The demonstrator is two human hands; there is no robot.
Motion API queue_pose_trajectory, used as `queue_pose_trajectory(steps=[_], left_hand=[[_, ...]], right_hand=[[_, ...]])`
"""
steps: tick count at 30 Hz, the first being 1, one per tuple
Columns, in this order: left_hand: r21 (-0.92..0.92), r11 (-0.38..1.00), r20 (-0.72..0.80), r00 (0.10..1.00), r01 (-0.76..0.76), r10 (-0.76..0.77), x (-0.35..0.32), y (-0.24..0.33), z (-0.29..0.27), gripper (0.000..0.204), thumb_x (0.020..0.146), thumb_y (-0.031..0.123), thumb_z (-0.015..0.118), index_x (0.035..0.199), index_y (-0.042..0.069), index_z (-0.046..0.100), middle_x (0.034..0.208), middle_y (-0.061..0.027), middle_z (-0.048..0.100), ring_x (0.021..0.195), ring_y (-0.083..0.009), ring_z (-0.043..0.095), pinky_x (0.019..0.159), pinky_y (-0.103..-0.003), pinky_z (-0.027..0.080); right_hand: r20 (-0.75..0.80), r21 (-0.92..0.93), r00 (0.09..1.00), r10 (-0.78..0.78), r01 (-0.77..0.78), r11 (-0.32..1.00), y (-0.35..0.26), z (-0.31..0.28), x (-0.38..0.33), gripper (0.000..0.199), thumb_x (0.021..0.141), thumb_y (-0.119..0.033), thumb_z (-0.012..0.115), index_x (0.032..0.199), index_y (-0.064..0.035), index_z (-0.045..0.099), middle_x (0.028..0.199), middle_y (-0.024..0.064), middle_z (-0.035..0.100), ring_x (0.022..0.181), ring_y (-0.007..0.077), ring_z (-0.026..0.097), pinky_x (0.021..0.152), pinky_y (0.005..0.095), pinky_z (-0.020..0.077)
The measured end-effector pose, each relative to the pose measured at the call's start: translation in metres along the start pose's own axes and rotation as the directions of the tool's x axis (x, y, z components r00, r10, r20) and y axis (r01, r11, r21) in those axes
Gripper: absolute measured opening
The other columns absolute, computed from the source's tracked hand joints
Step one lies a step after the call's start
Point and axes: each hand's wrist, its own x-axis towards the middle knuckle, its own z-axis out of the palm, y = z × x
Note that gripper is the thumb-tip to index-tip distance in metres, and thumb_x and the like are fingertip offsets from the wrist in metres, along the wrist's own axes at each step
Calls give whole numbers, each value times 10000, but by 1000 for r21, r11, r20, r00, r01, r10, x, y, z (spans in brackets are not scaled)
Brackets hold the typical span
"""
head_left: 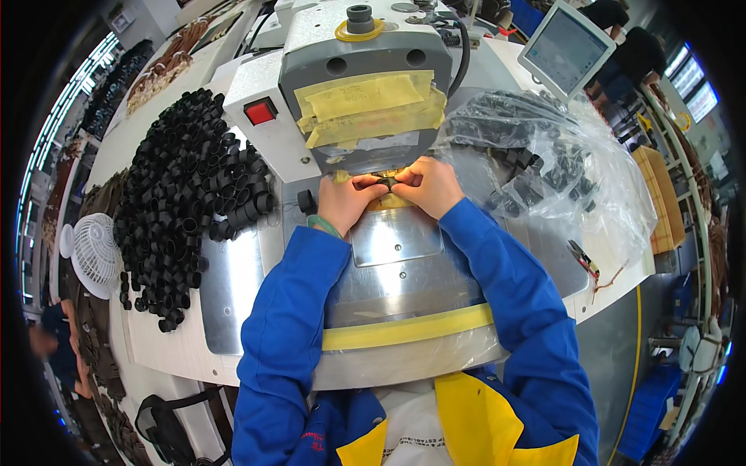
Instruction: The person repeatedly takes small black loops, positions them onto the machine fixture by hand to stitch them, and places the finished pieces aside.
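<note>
Under the head of a grey and white machine (365, 46), both my hands meet at its lit work spot. My left hand (342, 203) and my right hand (431, 186) pinch a small black ring (391, 183) between thumbs and fingers. Most of the ring is covered by my fingertips. Below my hands lies the machine's shiny metal plate (396, 237). One loose black ring (307, 202) sits just left of my left wrist. A big heap of black rings (186, 179) spreads over the table to the left.
A clear plastic bag (614, 186) with black pieces lies to the right. Near it are red-handled nippers (583, 258). A tablet-like screen (567, 50) stands at the back right, a white fan (95, 252) at the far left. Yellow tape (408, 328) runs along the front edge.
</note>
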Motion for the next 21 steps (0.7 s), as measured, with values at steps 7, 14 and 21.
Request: queue_pose_trajectory(steps=[7, 14, 21], left_hand=[[-29, 999, 11, 1000, 24, -23, 1, -4, -2, 282, 618, 255, 716, 764, 18, 668, 695, -103, 646, 615, -181, 622, 614, -247, 473], [24, 999, 7, 1000, 29, -29, 0, 2, -2, 292, 621, 257, 716, 759, 5, 664, 701, -106, 646, 625, -183, 622, 629, -256, 473], [-60, 998, 27, 999, 33, -31, 0, -4, -7, 289, 623, 261, 715, 733, 0, 659, 692, -102, 645, 606, -181, 617, 622, -261, 474]], right_hand=[[-11, 20, 1000, -15, 15, 1000, -3, 2, 0, 177, 618, -173, 690, 707, -33, 627, 673, 87, 568, 636, 222, 559, 594, 312, 455], [-7, 7, 1000, -18, 18, 1000, 0, 3, 1, 175, 615, -179, 692, 701, -42, 625, 674, 82, 568, 641, 225, 558, 594, 319, 452], [-22, -97, 991, -132, 129, 987, -3, 8, 3, 209, 619, -186, 703, 733, -23, 640, 663, 85, 556, 600, 191, 551, 557, 294, 441]])
